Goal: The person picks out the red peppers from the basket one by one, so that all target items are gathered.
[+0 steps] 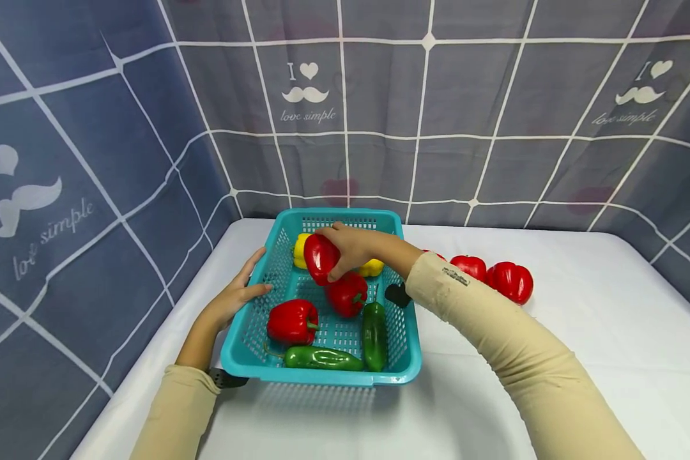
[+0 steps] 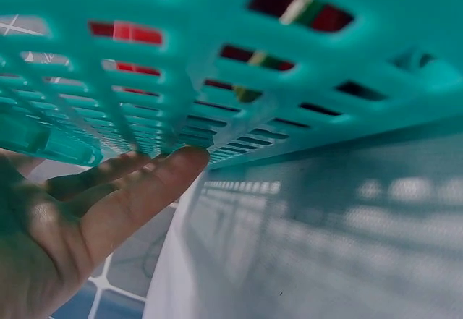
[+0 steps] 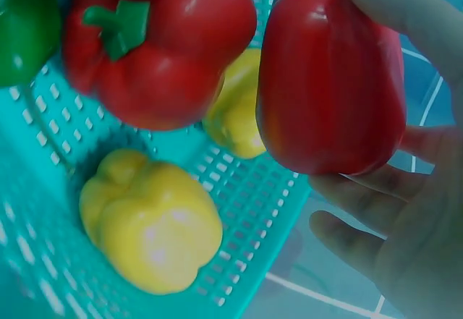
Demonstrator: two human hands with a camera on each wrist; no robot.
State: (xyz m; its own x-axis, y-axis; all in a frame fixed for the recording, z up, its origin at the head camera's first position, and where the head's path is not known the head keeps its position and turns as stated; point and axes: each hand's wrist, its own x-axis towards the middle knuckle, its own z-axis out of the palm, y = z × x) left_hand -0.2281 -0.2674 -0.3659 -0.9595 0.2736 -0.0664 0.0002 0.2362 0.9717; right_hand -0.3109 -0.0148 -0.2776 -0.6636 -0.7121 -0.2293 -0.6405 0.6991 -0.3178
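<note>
Right hand (image 1: 355, 246): fingers and thumb clamped on glossy, blocky red bell pepper (image 1: 319, 259), above far half of turquoise perforated plastic basket (image 1: 322, 377); pepper's long axis roughly far-to-near. Left hand (image 1: 234, 299): thumb and fingers apart, at basket's left wall.

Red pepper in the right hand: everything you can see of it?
The red pepper is glossy, blocky and rounded, with shallow lengthwise grooves and bright highlights; no stem shows. Real or plastic, I can't tell. The right hand grips it between thumb and fingers over the turquoise basket. Whether it touches the stemmed pepper beside it is unclear.
</note>
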